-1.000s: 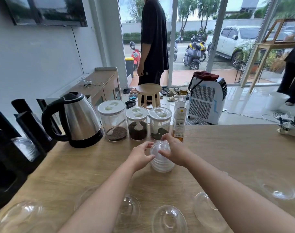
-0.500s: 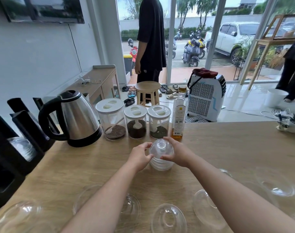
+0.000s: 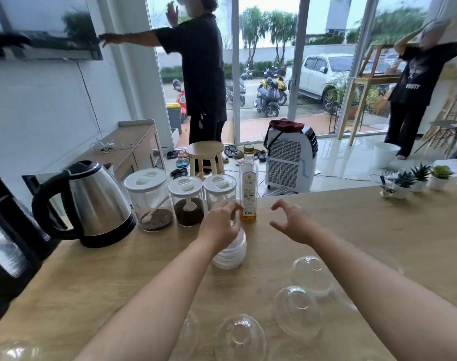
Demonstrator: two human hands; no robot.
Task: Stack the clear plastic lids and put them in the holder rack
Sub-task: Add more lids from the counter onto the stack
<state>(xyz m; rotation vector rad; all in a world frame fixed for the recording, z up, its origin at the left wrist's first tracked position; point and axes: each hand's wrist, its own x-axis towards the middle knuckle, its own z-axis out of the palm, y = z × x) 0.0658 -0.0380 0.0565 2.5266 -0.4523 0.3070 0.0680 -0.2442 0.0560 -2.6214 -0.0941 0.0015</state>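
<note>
Right hand [image 3: 292, 222]: has come off the lid stack [image 3: 230, 255] since the earlier frames, now right of it above the surface [image 3: 105, 282], fingers spread and loosely curved, holding nothing.
Left hand [image 3: 218, 227]: curled over the top of the stack, gripping it.
Lid stack: centre frame, standing on the surface, long axis upright, domes pointing up.
Loose lids [image 3: 297, 312]: lying singly, lower frame, apart from the stack.
Holder rack [image 3: 19, 225]: black, left edge; clear plastic shows in one slot.
Writing: bottle [image 3: 248, 188] label print too small to read; shirt print at upper right too blurred.
Bottle: amber liquid, low in the bottom.
Jars [image 3: 150, 201]: three, white tops; left one holds brown grounds plus a spoon, middle one dark grounds plus a scoop, right one partly hidden by the left hand.
Kettle [image 3: 92, 204]: steel, left of the jars.
</note>
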